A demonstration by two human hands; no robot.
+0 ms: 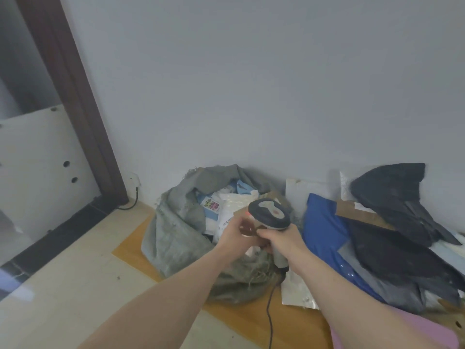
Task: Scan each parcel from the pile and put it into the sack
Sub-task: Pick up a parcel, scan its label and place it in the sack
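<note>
You're midway: sack (176,222) already holds several parcels, your right hand (281,239) grips the scanner (270,212) over a small brown parcel (247,226) pinched in your left hand (235,235), and the pile (377,235) still waits.

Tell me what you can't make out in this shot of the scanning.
Head view only:
- The small brown parcel: mostly covered by the left hand, right hand and scanner; its label is unreadable.
- Sack contents: only the top layer shows.
- Parcel pile: cut off by the right edge.
- Scanner cable: runs off the bottom edge.
</note>
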